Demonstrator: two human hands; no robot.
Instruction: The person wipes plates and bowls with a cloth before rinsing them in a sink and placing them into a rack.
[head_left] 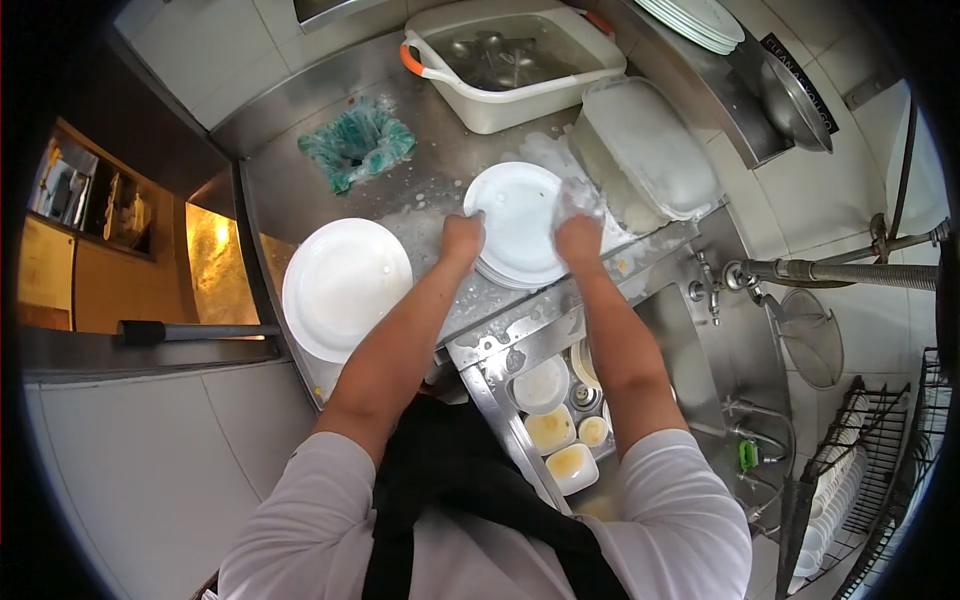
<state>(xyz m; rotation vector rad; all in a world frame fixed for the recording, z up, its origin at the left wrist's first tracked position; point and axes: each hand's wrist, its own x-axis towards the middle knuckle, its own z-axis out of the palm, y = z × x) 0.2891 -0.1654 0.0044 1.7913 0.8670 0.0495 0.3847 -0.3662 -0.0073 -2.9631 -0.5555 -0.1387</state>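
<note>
A short stack of white plates rests on the wet steel counter in front of me, with suds on the counter beside it. My left hand is closed on the left edge of the stack, fingers partly hidden by the rim. At the right edge, my right hand is closed around a whitish, foamy bundle, possibly a scrubber, pressed against the top plate. Left of my left forearm lies a larger white plate, close to the counter's front edge.
A green plastic bag lies at the back left. Behind the plates stand a white tub of water with metal items and a lidded plastic container. The sink holds several small dishes. Right are a tap and dish rack.
</note>
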